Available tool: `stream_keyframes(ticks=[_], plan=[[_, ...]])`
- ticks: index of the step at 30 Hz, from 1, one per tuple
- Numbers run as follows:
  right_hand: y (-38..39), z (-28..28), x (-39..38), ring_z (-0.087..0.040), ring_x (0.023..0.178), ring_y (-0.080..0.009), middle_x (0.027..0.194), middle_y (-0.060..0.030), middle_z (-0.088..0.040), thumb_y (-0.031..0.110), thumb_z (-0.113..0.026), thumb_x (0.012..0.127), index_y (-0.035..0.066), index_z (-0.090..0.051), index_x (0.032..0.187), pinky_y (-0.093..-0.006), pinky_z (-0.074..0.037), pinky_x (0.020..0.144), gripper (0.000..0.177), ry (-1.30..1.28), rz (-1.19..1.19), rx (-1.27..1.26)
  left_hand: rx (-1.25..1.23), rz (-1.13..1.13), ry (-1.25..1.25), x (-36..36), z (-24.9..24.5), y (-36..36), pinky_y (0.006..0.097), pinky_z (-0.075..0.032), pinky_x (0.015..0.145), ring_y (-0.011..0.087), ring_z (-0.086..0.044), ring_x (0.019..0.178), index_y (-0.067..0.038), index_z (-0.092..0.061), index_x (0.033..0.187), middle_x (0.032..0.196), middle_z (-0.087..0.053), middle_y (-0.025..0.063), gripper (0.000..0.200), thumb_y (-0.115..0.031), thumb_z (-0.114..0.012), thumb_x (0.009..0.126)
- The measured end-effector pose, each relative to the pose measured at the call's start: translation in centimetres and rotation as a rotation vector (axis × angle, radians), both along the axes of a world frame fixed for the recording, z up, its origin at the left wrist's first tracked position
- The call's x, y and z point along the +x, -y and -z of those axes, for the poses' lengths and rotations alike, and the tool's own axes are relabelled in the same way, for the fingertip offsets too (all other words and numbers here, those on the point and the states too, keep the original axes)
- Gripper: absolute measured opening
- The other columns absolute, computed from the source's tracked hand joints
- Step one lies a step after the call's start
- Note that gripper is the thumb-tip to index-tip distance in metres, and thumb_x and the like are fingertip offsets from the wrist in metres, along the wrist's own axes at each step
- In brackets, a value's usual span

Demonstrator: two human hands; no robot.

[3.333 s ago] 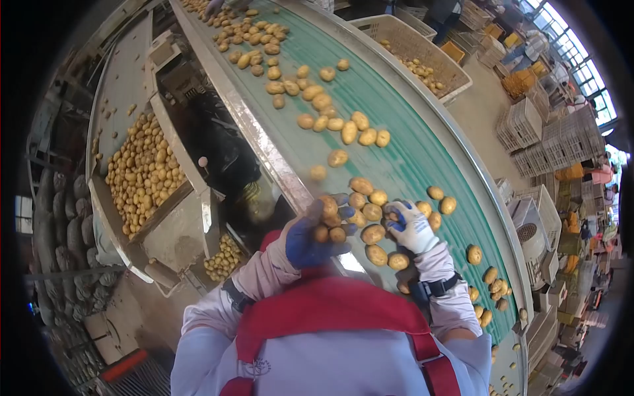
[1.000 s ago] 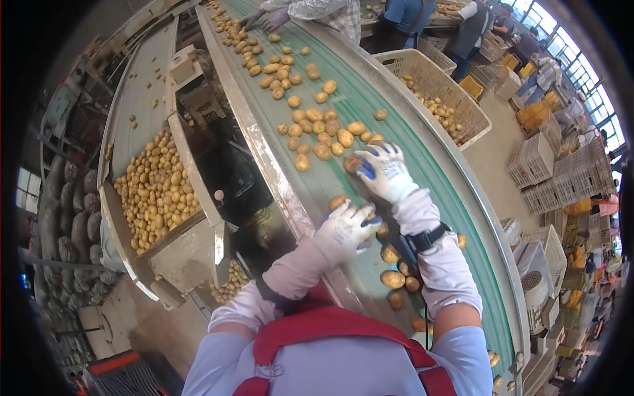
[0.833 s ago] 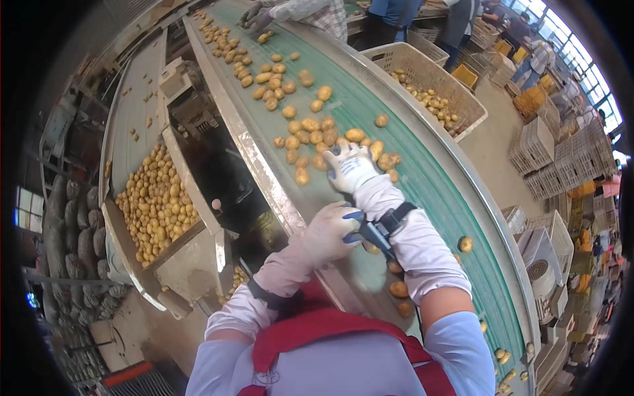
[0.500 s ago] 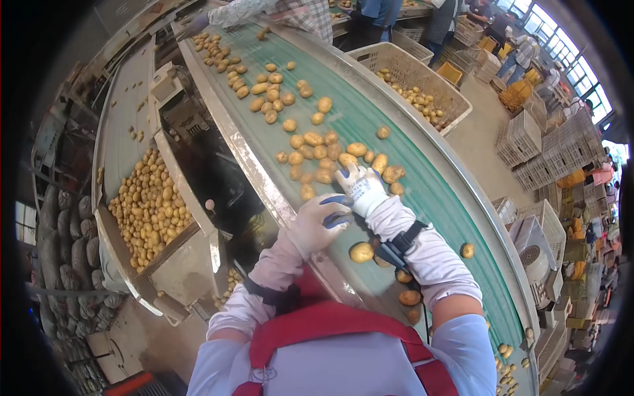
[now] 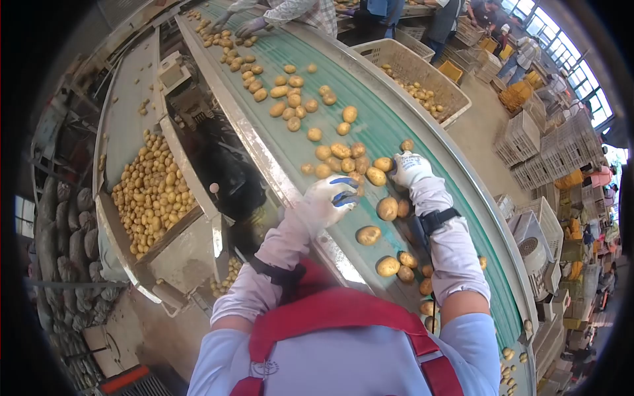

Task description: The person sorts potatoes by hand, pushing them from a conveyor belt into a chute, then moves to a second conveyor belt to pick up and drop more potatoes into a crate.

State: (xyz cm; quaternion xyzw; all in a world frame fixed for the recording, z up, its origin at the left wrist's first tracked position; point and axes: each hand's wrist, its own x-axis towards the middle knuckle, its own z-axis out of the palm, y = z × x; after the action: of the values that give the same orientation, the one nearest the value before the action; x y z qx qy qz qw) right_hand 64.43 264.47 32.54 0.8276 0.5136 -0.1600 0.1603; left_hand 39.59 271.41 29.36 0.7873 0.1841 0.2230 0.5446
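Potatoes [image 5: 387,209] lie scattered along a green conveyor belt [image 5: 462,218]. My left hand [image 5: 332,200], in a white glove with blue fingertips, hovers over the belt's near edge, its fingers curled apart beside a few potatoes and nothing held. Farther across the belt, my right hand [image 5: 412,169] is gloved too, fingers pointing down by a potato [image 5: 376,176] on its left and another [image 5: 407,144] just beyond it. Its fingertips are partly hidden, so whether it grips anything is unclear.
A co-worker's gloved hands [image 5: 251,27] reach over the belt's far end. A metal rail [image 5: 264,155] runs along its near side. On the left is a bin of potatoes [image 5: 150,198]; beyond the belt stands a large crate [image 5: 456,109], with stacked crates [image 5: 561,148] to the right.
My right hand has moved right across the belt, away from my left hand. Potatoes have shifted along the belt towards me. The co-worker's hands have come farther over the belt.
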Motion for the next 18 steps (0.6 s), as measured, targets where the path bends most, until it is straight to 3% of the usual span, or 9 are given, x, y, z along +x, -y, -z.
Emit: stream_keyframes(ticks=[3,6,9,10,11,13,15,16,18], plan=[[0.0,0.3,0.0,-0.061,0.113,-0.0322,0.121,-0.0180,-0.063,0.035,-0.062,0.085,0.009,-0.060,0.123,-0.0407,-0.051,0.092,0.046,-0.004,-0.012,-0.159,0.113,0.032,-0.073,-0.2,-0.2,0.1,0.0332,-0.054,0.085,0.0245,-0.067,0.099,-0.004,-0.068,0.106,0.112,-0.066,0.0113,0.030,-0.005,-0.075,0.077],[4.2,-0.5,-0.2,-0.063,0.106,-0.0330,0.110,-0.0177,-0.067,0.034,-0.060,0.086,0.008,-0.061,0.117,-0.0422,-0.052,0.087,0.040,-0.027,-0.059,-0.132,0.237,0.105,-0.099,-0.8,-0.2,0.0,0.0344,-0.054,0.085,0.0285,-0.066,0.098,-0.005,-0.068,0.106,0.113,-0.066,0.0106,0.029,-0.011,-0.075,0.078],[10.0,0.4,0.5,-0.064,0.102,-0.0342,0.104,-0.0164,-0.068,0.033,-0.063,0.083,0.010,-0.064,0.110,-0.0442,-0.050,0.087,0.035,-0.159,0.088,0.178,0.179,0.132,-0.134,-1.4,-0.4,0.0,0.0343,-0.052,0.090,0.0281,-0.065,0.102,-0.006,-0.069,0.105,0.116,-0.066,0.0109,0.029,-0.011,-0.076,0.078],[11.9,-0.4,1.1,-0.063,0.100,-0.0355,0.104,-0.0166,-0.068,0.030,-0.064,0.083,0.010,-0.064,0.112,-0.0444,-0.050,0.086,0.034,-0.319,0.061,0.241,-0.006,0.116,-0.018,-1.5,-0.4,-0.3,0.0344,-0.051,0.092,0.0270,-0.065,0.104,-0.006,-0.069,0.105,0.116,-0.066,0.0113,0.028,-0.010,-0.075,0.078],[13.8,0.3,2.4,-0.066,0.095,-0.0285,0.099,-0.0134,-0.069,0.028,-0.064,0.085,0.009,-0.063,0.116,-0.0383,-0.051,0.083,0.036,-0.522,0.031,0.395,-0.190,0.101,0.098,-1.5,-0.3,-0.8,0.0346,-0.051,0.095,0.0260,-0.064,0.107,-0.007,-0.069,0.105,0.117,-0.066,0.0117,0.027,-0.009,-0.075,0.078],[15.4,-2.9,1.0,-0.063,0.080,-0.0143,0.097,-0.0054,-0.067,0.022,-0.062,0.090,0.002,-0.060,0.121,-0.0261,-0.051,0.069,0.037,-1.197,0.474,0.488,0.204,-0.069,-0.064,-0.3,-0.6,-3.5,0.0373,-0.050,0.097,0.0280,-0.062,0.111,-0.009,-0.070,0.106,0.121,-0.064,0.0141,0.029,-0.012,-0.075,0.078],[16.5,-4.6,0.6,-0.064,0.080,-0.0181,0.099,-0.0064,-0.065,0.015,-0.060,0.091,-0.002,-0.055,0.126,-0.0242,-0.050,0.068,0.039,-1.585,0.640,0.571,0.387,-0.181,-0.257,1.7,-1.6,-6.7,0.0403,-0.044,0.104,0.0312,-0.055,0.121,-0.011,-0.067,0.116,0.131,-0.058,0.0157,0.038,-0.024,-0.074,0.081],[16.3,-4.3,0.1,-0.064,0.080,-0.0181,0.099,-0.0064,-0.065,0.015,-0.060,0.091,-0.002,-0.055,0.126,-0.0242,-0.050,0.068,0.039,-1.586,0.630,0.566,0.484,-0.189,-0.383,2.7,-2.1,-8.1,0.0418,-0.038,0.108,0.0319,-0.048,0.128,-0.012,-0.062,0.123,0.137,-0.053,0.0160,0.046,-0.030,-0.072,0.082],[16.0,-3.1,-1.6,-0.063,0.089,-0.0197,0.104,-0.0083,-0.063,0.014,-0.057,0.093,-0.004,-0.048,0.134,-0.0221,-0.051,0.073,0.045,-1.814,0.752,0.987,0.518,-0.168,-0.674,4.6,-1.8,-10.2,0.0454,-0.023,0.117,0.0339,-0.028,0.143,-0.015,-0.044,0.142,0.151,-0.036,0.0189,0.067,-0.041,-0.066,0.085]])
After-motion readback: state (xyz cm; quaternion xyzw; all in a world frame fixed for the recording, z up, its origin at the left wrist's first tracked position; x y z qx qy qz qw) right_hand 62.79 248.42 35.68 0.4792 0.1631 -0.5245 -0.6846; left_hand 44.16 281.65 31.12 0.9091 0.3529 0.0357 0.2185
